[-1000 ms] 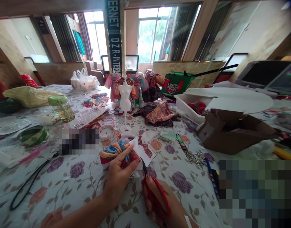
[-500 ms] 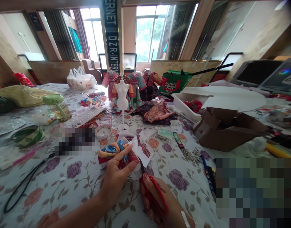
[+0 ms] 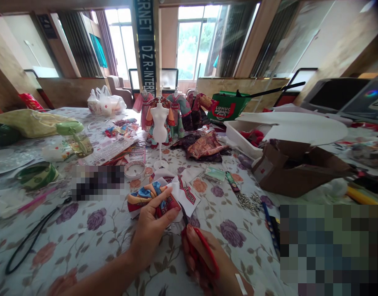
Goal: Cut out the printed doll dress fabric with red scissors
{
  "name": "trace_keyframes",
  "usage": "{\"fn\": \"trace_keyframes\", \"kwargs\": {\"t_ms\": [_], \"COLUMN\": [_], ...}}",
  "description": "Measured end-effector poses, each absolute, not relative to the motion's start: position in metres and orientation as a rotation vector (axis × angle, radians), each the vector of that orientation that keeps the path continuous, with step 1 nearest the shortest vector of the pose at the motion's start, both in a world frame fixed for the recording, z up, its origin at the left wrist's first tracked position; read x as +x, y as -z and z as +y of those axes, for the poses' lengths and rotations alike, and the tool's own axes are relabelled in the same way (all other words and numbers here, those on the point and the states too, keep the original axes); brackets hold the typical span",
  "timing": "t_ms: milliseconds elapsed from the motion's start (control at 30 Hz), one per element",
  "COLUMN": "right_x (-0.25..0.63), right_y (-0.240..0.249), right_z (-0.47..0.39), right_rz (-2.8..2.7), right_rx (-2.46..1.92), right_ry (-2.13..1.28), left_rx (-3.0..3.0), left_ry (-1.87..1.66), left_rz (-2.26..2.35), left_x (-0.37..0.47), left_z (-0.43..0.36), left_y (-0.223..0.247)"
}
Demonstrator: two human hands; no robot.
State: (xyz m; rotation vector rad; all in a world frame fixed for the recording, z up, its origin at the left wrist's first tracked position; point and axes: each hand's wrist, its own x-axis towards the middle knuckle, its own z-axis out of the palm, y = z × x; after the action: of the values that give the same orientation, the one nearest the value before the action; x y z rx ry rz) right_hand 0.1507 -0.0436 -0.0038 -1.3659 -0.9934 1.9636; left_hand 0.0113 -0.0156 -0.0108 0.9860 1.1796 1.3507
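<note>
Between the thumb and fingers of my left hand [image 3: 153, 218] is a bunched piece of patterned fabric [image 3: 147, 193] in orange, blue and red. White fabric with a red patterned border [image 3: 187, 193] spreads out from it to the right. My right hand [image 3: 204, 255] is closed around red-handled scissors [image 3: 211, 255]. Their dark blades point up to the fabric's edge beside my left thumb; whether they touch the cloth I cannot tell. Beyond my hands stands a small white dress form [image 3: 161, 123]. Dressed doll-size forms in robes [image 3: 176, 109] are grouped behind it.
Folded dark and copper brocade [image 3: 204, 146] lies behind the fabric. At the right are a cardboard box [image 3: 296, 168], a white tray [image 3: 238, 137] and scattered metal beads [image 3: 249, 199]. On the left stand a green-lidded jug [image 3: 74, 137], a green tape roll [image 3: 37, 174] and a black cord [image 3: 31, 242].
Both hands, the fabric and the scissors hold almost the same position. The whole view has shifted very slightly.
</note>
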Motion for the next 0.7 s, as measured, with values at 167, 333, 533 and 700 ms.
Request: {"fn": "trace_keyframes", "kwargs": {"t_ms": [167,333,533,700], "right_x": [0.1496,0.1494,0.1489,0.1485], "right_y": [-0.0009,-0.0038,-0.0046,-0.0050], "right_z": [-0.0428,-0.0438,-0.0480,-0.0473], "right_rz": [-0.969,-0.968,-0.938,-0.956], "right_rx": [-1.389,-1.427,-1.444,-1.438], "right_ry": [-1.956,-1.960,-1.926,-1.891], "left_rx": [1.007,1.012,0.986,0.977], "left_ry": [-1.343,-1.342,-1.369,-1.352], "left_rz": [1.181,1.166,1.164,1.175], "left_x": [0.0109,0.0113,0.0114,0.0118], "left_z": [-0.0161,-0.0144,-0.0152,-0.0169], "left_y": [0.0102,0.0120,0.0132,0.0107]}}
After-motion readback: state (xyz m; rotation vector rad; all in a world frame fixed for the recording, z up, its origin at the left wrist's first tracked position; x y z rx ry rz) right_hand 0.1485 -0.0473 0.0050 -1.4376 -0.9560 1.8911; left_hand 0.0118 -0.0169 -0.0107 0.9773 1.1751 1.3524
